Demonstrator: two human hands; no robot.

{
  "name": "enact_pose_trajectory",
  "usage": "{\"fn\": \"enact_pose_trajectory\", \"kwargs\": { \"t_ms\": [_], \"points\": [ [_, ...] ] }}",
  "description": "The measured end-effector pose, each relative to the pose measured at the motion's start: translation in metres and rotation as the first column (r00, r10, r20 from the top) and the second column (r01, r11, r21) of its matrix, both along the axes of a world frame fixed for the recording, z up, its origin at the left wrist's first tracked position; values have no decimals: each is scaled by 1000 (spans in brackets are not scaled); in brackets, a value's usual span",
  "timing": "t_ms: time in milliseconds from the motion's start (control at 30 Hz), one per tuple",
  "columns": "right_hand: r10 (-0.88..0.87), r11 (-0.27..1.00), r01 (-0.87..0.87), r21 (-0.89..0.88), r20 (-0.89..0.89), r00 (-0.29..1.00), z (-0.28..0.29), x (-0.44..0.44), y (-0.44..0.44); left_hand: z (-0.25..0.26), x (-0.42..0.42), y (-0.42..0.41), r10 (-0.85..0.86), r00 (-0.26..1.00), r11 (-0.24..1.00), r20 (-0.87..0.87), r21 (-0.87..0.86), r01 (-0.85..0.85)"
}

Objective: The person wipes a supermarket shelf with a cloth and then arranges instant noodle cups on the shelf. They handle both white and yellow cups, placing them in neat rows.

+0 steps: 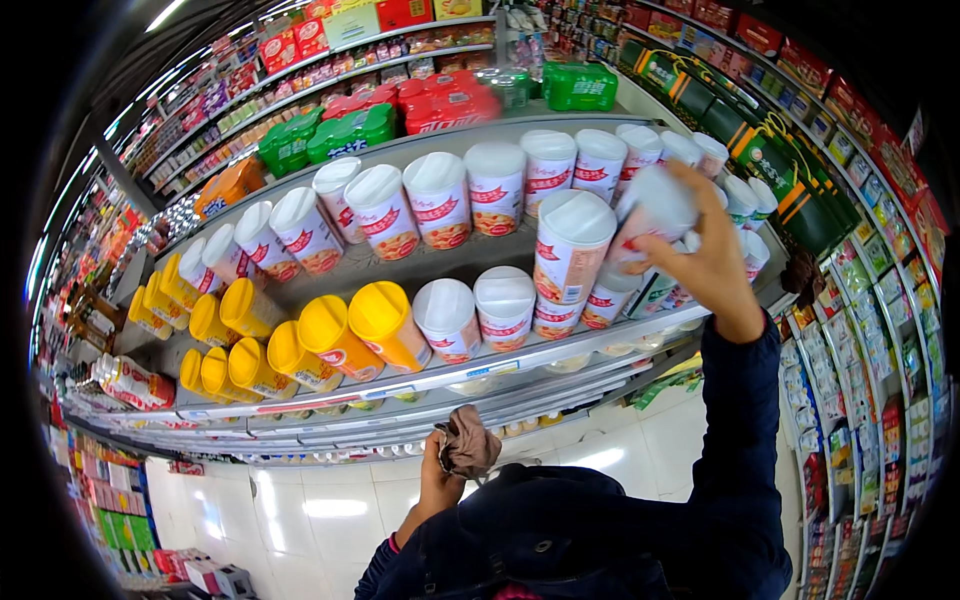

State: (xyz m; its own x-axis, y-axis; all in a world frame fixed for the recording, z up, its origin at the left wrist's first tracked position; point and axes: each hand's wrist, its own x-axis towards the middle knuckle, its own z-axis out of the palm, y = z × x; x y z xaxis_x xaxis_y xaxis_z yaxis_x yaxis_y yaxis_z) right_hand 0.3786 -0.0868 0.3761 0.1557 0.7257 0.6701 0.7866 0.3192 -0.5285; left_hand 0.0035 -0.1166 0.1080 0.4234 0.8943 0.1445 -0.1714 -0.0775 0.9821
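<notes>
My right hand (pixel 701 255) grips a white-lidded canister (pixel 652 214), blurred and held above the shelf's front right part. Just left of it, another white-lidded canister (pixel 574 244) stands stacked on a lower one (pixel 555 319). In my left hand (pixel 439 480), below the shelf's front edge, is a crumpled brown cloth (pixel 470 442). White-lidded canisters with red banners (pixel 495 187) form a row along the back of the grey shelf (pixel 420 274). Yellow-lidded canisters (pixel 382 322) stand at the front, left of the white ones.
Shrink-wrapped red (pixel 446 105) and green can packs (pixel 352 131) lie behind the shelf. Dark green gift boxes (pixel 780 150) line the right side. Packed racks (pixel 862 360) rise farther right. A dark cloth (pixel 801 274) hangs near the shelf's right end. Below is a tiled floor (pixel 337 480).
</notes>
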Motion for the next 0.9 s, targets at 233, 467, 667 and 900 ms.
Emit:
{"fn": "enact_pose_trajectory", "kwargs": {
  "t_ms": [233,467,667,900],
  "points": [
    [146,892,-95,441,-83,986,59,-35,-10,-3,1,0,12,1000,999,-25,-51,-13],
    [369,929,-362,-80,284,885,55,-107,34,4,5,-2,13,998,999,-59,-30,-14],
    [455,873,-270,-405,483,748,54,-111,62,-7,-4,-9,39,998,990,45,-134,-33],
    [453,857,-128,-499,613,647,64,-110,62,-4,-10,-6,32,999,994,21,-103,-29]
  ]
}}
